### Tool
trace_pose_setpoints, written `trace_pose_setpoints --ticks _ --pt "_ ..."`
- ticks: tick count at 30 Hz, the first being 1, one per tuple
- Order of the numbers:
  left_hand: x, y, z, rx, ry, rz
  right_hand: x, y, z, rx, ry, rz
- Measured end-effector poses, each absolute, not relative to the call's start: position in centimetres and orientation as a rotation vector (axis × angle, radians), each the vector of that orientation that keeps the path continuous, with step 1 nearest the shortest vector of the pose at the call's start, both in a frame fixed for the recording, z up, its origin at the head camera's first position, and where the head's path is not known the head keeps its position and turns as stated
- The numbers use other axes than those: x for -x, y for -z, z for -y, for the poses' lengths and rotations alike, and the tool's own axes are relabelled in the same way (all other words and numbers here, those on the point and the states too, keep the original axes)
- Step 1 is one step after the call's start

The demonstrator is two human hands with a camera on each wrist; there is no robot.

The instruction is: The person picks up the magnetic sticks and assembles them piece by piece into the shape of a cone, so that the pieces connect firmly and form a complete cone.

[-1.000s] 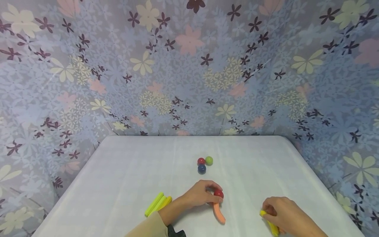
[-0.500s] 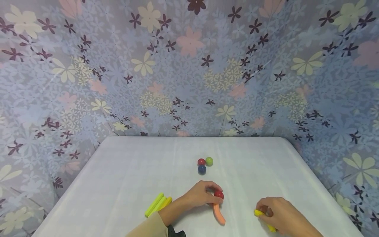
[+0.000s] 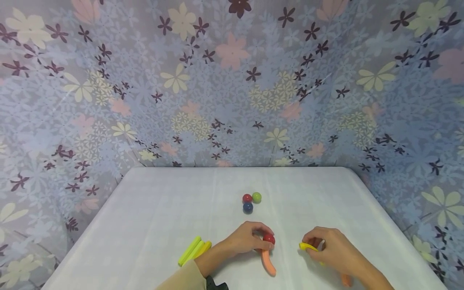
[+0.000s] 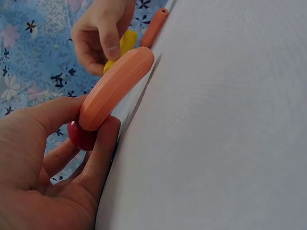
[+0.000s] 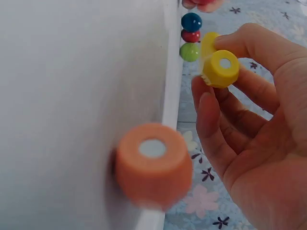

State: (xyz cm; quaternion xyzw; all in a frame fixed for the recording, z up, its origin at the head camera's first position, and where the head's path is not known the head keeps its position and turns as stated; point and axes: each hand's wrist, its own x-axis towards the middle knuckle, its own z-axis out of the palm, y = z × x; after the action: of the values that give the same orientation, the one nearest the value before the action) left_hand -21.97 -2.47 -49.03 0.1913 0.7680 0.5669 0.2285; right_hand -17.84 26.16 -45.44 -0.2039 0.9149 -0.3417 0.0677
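My left hand (image 3: 243, 240) pinches a red ball (image 3: 269, 239) together with the upper end of a curved orange stick (image 3: 268, 264); in the left wrist view the ridged orange stick (image 4: 117, 88) tilts up from the thumb and finger. My right hand (image 3: 335, 246) holds a curved yellow stick (image 3: 307, 245) between thumb and fingers, to the right of the left hand. The right wrist view shows a pale round spot on the end of the yellow stick (image 5: 221, 69). Beneath the right wrist lies another orange stick (image 3: 346, 279), its near end large in the right wrist view.
Farther back on the white table (image 3: 174, 193) sit a red ball (image 3: 247, 198), a green ball (image 3: 256, 197) and a blue ball (image 3: 248, 208) in a cluster. Green and yellow sticks (image 3: 193, 250) lie side by side left of the left forearm. A flowered cloth (image 3: 232, 100) hangs behind.
My right hand has carried the yellow stick left and away from me, turning it, and the orange stick beneath is now uncovered. The left hand keeps its hold in place.
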Motion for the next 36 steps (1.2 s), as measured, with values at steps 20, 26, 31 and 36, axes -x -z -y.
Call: trace_pose_setpoints --ticks 20,26,31,36 --pt "22.0 49.0 2.5 -0.568 -1.532 -2.146 19.9 45.5 -23.2 0.754 1.08 -2.742" --pt "22.2 49.2 2.5 -0.586 -1.542 -2.134 20.1 45.5 -22.4 0.792 1.123 -2.725" --pt "22.1 49.2 2.4 -0.58 -1.56 -2.114 20.1 45.6 -21.7 0.83 1.14 -2.72" --pt "22.1 49.1 2.5 -0.587 -1.57 -2.088 20.2 45.5 -21.0 0.851 1.11 -2.749"
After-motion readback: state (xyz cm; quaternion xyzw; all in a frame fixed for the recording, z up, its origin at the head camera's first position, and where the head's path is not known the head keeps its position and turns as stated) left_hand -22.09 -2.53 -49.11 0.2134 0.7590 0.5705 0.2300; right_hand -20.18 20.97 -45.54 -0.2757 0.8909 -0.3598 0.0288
